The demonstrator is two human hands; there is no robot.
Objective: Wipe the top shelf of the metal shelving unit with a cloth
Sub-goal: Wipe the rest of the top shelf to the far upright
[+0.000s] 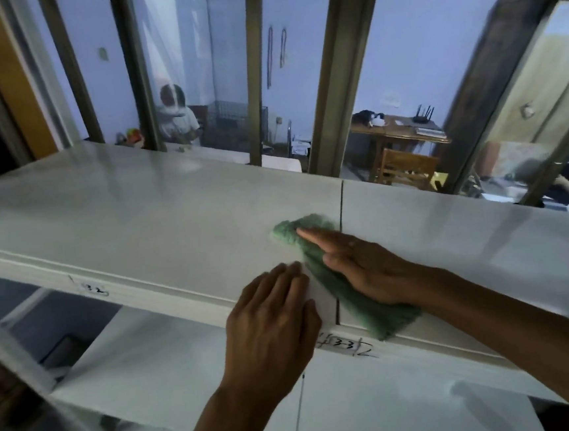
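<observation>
Head view — green cloth lengthwise front-to-back under flat right hand — grip spread.

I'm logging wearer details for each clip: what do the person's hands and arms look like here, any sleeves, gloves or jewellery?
Both forearms are bare as far as the frame shows, with no sleeves in sight. The left hand and the right hand wear no gloves. No rings, watch or bracelet show on the visible fingers and wrists. The picture is slightly blurred, so fine marks cannot be told.
</observation>
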